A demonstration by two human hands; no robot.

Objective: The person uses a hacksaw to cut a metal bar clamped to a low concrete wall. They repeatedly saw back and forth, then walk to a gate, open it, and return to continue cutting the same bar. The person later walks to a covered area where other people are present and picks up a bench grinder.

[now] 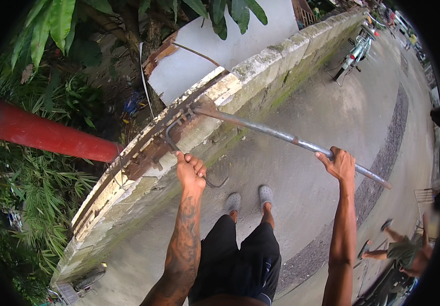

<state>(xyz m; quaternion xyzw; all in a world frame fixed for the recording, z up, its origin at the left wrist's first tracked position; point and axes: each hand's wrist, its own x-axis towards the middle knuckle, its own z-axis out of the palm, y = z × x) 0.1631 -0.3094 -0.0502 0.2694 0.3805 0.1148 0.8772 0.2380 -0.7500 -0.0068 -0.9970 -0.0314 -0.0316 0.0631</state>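
— What is the left hand [191, 171] doing over there?
— It's a tight fist, fingers curled right round a thin bent rod [168, 134]. The rod hooks up from the thumb side to the pegs [181, 117], and its other end curls out beyond the knuckles.
— And the right hand [338, 163]?
— Wrapped round a long metal pipe [271, 132], not far from its free end. The fingers fold over it and the thumb lies against the near side.
— Where does the pipe's other end sit?
— Its rusty end is up among the pegs, right by the rod. I can't tell from here whether the two touch.
— What are the pegs fixed on?
— A pale beam [223, 89] with a dark strip along it, lying on top of the wall [281, 56].
— Anything near that?
— A red pole [51, 133] comes in from the plants to the beam's far side.
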